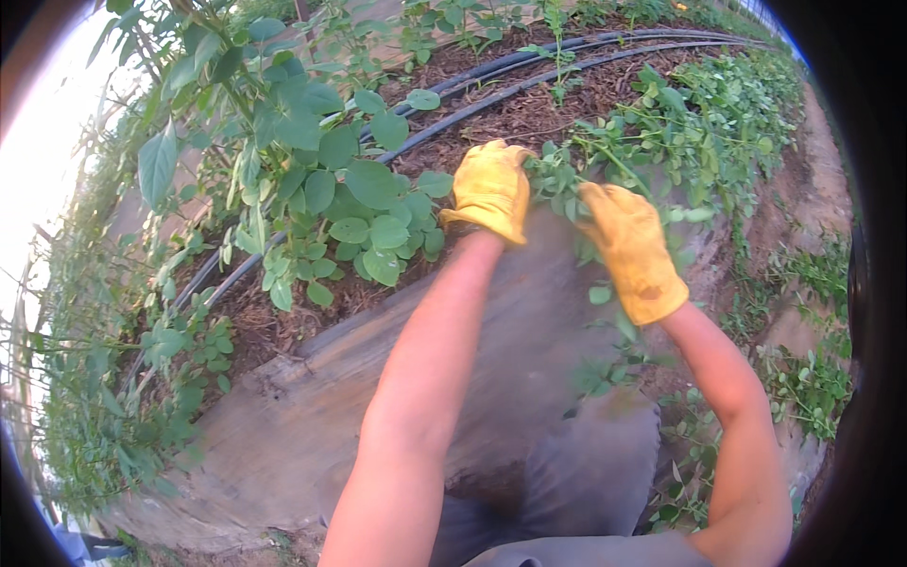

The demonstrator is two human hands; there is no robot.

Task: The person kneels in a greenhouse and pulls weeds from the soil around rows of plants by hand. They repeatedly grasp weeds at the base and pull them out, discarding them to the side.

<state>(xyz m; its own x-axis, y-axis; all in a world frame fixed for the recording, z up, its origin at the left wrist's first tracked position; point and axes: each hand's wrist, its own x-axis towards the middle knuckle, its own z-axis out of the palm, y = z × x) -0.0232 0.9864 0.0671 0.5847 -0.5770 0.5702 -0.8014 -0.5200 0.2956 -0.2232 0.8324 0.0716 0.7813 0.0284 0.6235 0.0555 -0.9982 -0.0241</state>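
Observation:
Both my hands wear yellow leather work gloves. My left hand (492, 186) is back-side up over the edge of the mulch, its curled fingers against a cluster of green leaves (556, 173). Those fingertips are hidden, so their grip is unclear. A short way to the right, my right hand (627, 244) is closed around leafy stems (602, 294), some hanging below the glove, blurred. The cluster lies between the two hands and meets a longer green stem (623, 166) running into the foliage on the right.
Black irrigation pipes (489, 103) curve along the bed of brown wood mulch (510, 127). A tall leafy shrub (347, 184) stands left of my hands. Dirty ground sheeting (340, 375) slopes toward my bent knee (595, 461). Cut-looking greenery (737, 120) is heaped at right.

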